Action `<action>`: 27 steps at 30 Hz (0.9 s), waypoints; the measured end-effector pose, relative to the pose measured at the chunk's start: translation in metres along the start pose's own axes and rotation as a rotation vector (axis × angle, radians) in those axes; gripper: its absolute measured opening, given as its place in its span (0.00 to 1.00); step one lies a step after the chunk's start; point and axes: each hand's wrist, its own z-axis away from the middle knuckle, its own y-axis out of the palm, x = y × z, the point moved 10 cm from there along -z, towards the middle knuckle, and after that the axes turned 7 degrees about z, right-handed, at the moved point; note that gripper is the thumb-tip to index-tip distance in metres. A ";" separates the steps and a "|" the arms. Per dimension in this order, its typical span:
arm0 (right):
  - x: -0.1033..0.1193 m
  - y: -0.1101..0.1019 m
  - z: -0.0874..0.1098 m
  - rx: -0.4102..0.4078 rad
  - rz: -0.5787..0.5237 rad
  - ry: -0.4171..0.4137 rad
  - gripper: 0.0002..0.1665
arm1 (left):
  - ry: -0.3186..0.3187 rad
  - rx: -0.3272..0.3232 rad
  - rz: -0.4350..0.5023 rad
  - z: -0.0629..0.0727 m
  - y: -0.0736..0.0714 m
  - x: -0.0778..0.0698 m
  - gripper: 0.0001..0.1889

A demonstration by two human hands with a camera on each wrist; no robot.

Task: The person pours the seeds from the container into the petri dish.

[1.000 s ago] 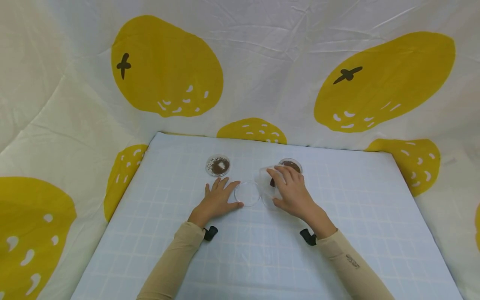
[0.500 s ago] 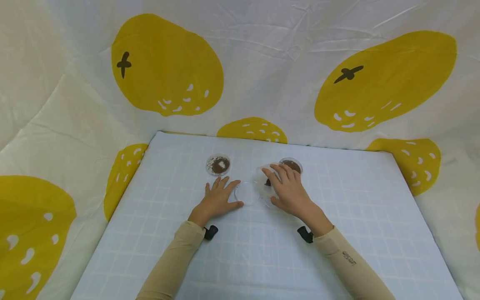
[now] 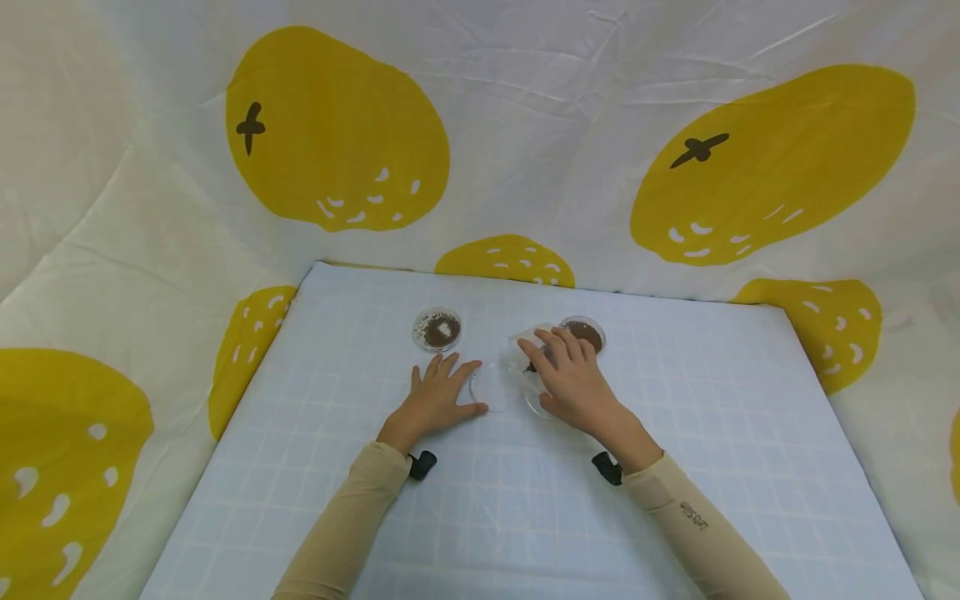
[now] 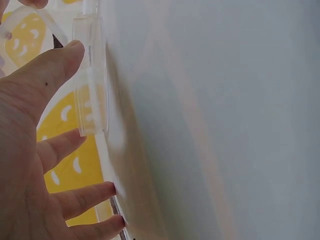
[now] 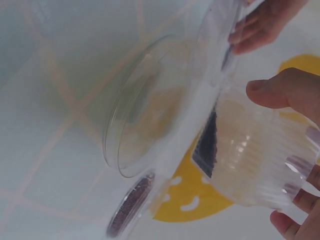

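Observation:
My right hand (image 3: 576, 379) grips a ribbed clear plastic cup (image 5: 245, 150) that is tilted to the left. Dark, grainy stuff (image 5: 206, 150) lies against the cup's lower side. Below the cup, a clear petri dish (image 5: 145, 110) rests on the table with no dark stuff showing in it. My left hand (image 3: 431, 400) holds a second clear petri dish (image 4: 91, 80) by its edge, with thumb and index finger at the rim and the other fingers spread. That dish also looks bare, and the cup tips toward it.
Farther back stand two petri dishes of brown grains. The left dish (image 3: 437, 330) has white bits on top; the right dish (image 3: 585, 333) sits just behind my right hand. A pale checked cloth (image 3: 480, 517) covers the table, and a lemon-print curtain (image 3: 525, 150) hangs behind.
My right hand has moved slightly left and tilted the cup further, and the dark stuff in it has shifted. My left hand and its dish have stayed in place.

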 end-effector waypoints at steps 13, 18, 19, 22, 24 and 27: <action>0.008 -0.003 -0.004 -0.060 0.038 -0.041 0.53 | -0.005 -0.001 0.004 0.001 0.001 0.000 0.42; 0.011 -0.002 -0.005 -0.069 0.056 -0.050 0.52 | -0.005 -0.002 0.002 0.001 0.001 0.001 0.42; 0.011 -0.002 -0.005 -0.069 0.061 -0.051 0.52 | -0.003 -0.004 0.001 0.001 0.001 0.000 0.42; 0.012 -0.001 -0.005 -0.071 0.071 -0.056 0.52 | 0.003 -0.008 -0.001 0.001 0.001 0.000 0.42; 0.012 -0.002 -0.005 -0.074 0.076 -0.059 0.52 | 0.005 -0.011 0.000 0.001 0.000 0.000 0.42; 0.013 -0.002 -0.006 -0.079 0.084 -0.064 0.51 | 0.003 -0.009 0.000 0.000 0.001 0.001 0.42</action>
